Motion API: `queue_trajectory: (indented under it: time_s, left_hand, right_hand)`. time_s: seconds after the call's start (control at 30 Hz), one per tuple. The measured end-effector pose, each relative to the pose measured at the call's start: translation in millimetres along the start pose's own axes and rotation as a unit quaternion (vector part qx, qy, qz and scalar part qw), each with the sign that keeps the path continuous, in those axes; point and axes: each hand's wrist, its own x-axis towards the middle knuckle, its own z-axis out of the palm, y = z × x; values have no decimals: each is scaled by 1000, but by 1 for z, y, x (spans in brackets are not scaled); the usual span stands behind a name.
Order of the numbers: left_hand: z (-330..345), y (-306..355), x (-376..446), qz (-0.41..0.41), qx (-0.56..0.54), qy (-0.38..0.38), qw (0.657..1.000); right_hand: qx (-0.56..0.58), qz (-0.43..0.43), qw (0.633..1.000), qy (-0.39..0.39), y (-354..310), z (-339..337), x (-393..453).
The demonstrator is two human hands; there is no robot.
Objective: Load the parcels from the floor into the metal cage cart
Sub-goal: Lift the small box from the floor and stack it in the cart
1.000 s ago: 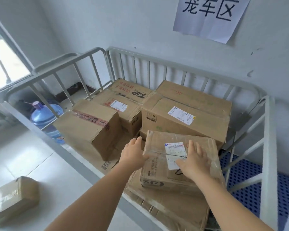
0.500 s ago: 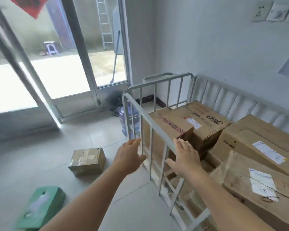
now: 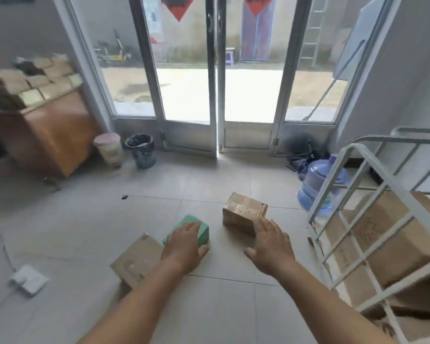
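Three parcels are seen on the floor (image 3: 85, 219): a flat box (image 3: 137, 259), a green box (image 3: 199, 228) and a taped box (image 3: 243, 212). The left hand (image 3: 184, 247) and right hand (image 3: 271, 247) are spread above them, seemingly holding nothing. The cart (image 3: 353, 194), already holding boxes, stands at the right.

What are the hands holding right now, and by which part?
Nothing. The left hand and right hand are both open and empty, spread above the floor parcels.
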Motion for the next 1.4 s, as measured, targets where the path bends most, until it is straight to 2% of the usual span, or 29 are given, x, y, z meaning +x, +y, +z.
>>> queue_trajectory:
  time_s: [0.17,0.37,0.57,0.7,0.83,1.07,1.23,1.4]
  left_hand:
    - [6,-90,-16,-107,-24,-7,994]
    - [16,-174,-15,-232,-36,-40,971]
    - [23,-238,31,-336,-61,-59,938]
    - [35,-269,69,-373,-63,-76,922]
    - [53,-309,108,-392,-43,-101,913]
    - [97,-391,161,-385,-4,-154,910]
    - [136,-458,207,-350,8,-184,919]
    - [184,-523,259,-295,-15,-206,933]
  right_hand:
    - [-34,-66,995,-62,-74,36,30]
    - [-49,-127,983,-127,-141,84,82]
    - [-32,-151,972,-176,-188,135,165]
    - [-34,-156,966,-202,-207,167,215]
    - [-51,-156,958,-233,-216,208,257]
    - [-55,-100,954,-276,-215,298,295]
    - [-28,-22,956,-290,-228,366,307]
    - [56,84,955,-279,-254,441,311]
